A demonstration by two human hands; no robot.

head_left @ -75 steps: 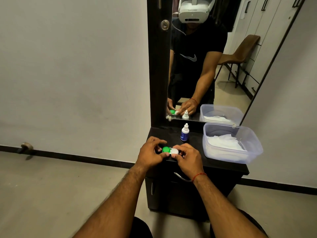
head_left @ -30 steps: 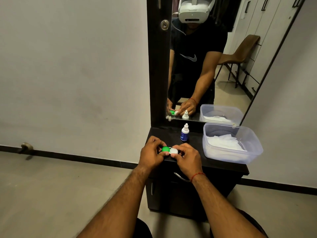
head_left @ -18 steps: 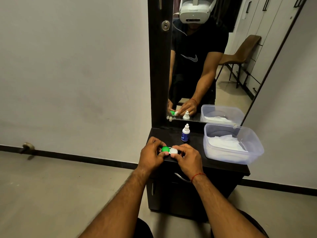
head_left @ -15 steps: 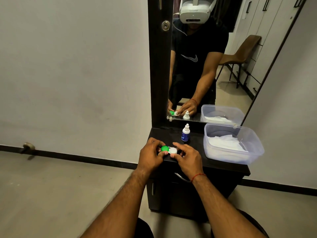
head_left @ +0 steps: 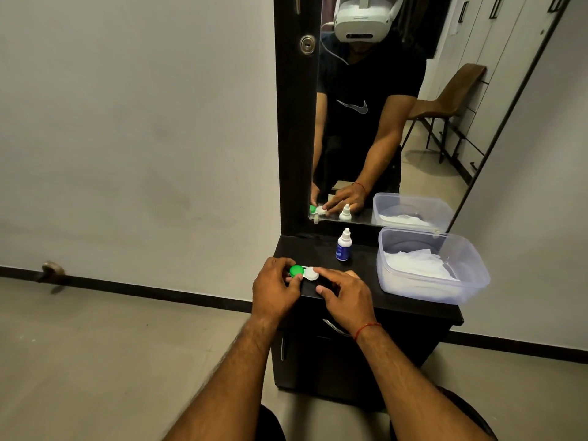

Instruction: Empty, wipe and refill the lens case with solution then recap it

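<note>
You are easing your right hand point(head_left: 348, 296) off the lens case point(head_left: 304, 272). A moment ago it was pinching the white cap point(head_left: 311, 274); now its thumb is lifting clear while the forefinger point(head_left: 327, 272) is lying straight along the cap's far side. Your left hand point(head_left: 276, 292) is still gripping the green cap point(head_left: 296, 269) end. The case is sitting slightly farther in and to the left than before, apparently on the desk point(head_left: 366, 259), close to its front-left corner.

Both caps are showing in place, so the emptying is probably still waiting on them. The desk's front edge is running right under your knuckles, leaving little margin for a loose cap. The solution bottle point(head_left: 343, 249) is standing capped just behind the case. Bare desk is lying open to the right, before the plastic tub point(head_left: 426, 292) holding tissue point(head_left: 413, 265), and the mirror point(head_left: 366, 122) is closing off the back.
</note>
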